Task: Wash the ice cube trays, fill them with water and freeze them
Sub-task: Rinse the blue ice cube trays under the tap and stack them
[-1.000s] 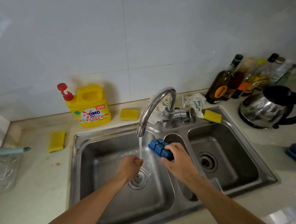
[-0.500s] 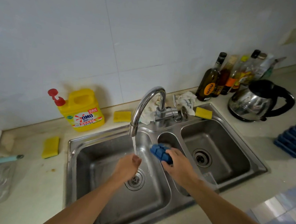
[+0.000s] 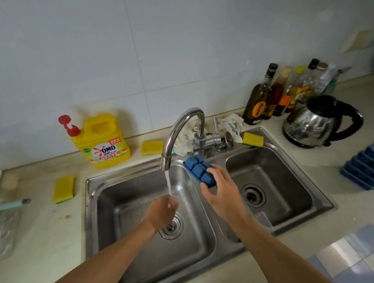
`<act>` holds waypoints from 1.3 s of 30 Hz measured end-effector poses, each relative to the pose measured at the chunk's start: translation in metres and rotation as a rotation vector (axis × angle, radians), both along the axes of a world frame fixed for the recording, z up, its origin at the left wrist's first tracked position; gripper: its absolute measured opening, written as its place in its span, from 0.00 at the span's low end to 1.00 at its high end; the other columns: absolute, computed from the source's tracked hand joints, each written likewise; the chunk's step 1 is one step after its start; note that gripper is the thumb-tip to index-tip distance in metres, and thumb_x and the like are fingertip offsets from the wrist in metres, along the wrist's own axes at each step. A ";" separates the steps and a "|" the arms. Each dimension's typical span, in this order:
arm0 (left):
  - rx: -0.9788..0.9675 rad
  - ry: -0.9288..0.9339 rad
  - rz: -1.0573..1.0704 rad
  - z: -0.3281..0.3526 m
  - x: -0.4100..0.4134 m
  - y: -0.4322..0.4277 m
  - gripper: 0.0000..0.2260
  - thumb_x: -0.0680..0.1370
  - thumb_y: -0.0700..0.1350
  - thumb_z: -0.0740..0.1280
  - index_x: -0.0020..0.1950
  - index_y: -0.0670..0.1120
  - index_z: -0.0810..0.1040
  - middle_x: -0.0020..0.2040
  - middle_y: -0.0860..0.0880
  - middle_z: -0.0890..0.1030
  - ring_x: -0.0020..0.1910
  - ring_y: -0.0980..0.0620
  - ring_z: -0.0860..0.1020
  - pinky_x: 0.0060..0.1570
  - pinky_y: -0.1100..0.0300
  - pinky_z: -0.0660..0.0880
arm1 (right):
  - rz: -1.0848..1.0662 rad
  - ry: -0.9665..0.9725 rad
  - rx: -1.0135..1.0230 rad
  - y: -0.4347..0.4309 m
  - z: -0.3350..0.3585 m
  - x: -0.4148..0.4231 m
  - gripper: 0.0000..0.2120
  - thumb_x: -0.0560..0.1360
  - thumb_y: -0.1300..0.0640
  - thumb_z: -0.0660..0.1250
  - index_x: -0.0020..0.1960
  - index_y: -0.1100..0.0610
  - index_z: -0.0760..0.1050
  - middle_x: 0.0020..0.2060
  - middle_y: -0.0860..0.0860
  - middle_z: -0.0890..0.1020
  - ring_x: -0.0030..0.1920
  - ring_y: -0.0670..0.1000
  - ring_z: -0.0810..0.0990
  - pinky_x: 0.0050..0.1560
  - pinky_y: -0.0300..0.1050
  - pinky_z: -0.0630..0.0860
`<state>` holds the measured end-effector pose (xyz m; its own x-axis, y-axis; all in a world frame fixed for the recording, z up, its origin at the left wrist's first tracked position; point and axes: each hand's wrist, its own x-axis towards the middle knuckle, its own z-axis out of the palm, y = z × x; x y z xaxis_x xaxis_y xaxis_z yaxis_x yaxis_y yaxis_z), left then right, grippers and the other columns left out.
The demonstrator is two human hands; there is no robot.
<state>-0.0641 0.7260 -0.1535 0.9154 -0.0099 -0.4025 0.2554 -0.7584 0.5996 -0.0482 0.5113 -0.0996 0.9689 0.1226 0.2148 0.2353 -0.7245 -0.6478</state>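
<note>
Two hands are busy over the double steel sink [image 3: 90,223]. Water runs from the curved tap [image 3: 183,128] in a thin stream [image 3: 168,181] straight onto the left hand [image 3: 163,213], which sits low above the left basin's drain with its fingers loosely bent and nothing in them that I can see. The right hand [image 3: 221,191] grips one end of a blue ice cube tray [image 3: 198,169], thumb on the near edge and fingers curled over the far side. That tray is held up over the divider between the basins, just right of the spout and clear of the stream, its bumpy cube shapes facing up. More blue trays [image 3: 368,167] are stacked on the counter at the far right, near a steel kettle [image 3: 314,123]. A yellow detergent jug [image 3: 103,140] stands against the wall to the left, with a yellow sponge [image 3: 64,188] lying on the counter in front of it.
</note>
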 end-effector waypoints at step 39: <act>0.012 -0.063 -0.051 0.015 0.057 -0.349 0.03 0.81 0.51 0.65 0.50 0.57 0.79 0.43 0.60 0.83 0.43 0.64 0.80 0.45 0.64 0.77 | 0.016 0.353 -0.056 -0.385 -0.033 0.022 0.13 0.79 0.51 0.67 0.63 0.53 0.76 0.57 0.42 0.74 0.51 0.46 0.77 0.53 0.37 0.74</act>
<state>-0.0068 0.3769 -0.1381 0.9374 -0.0525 -0.3444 0.1785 -0.7766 0.6041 -0.0260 0.1259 -0.1322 0.9801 0.1406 -0.1399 0.0160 -0.7593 -0.6506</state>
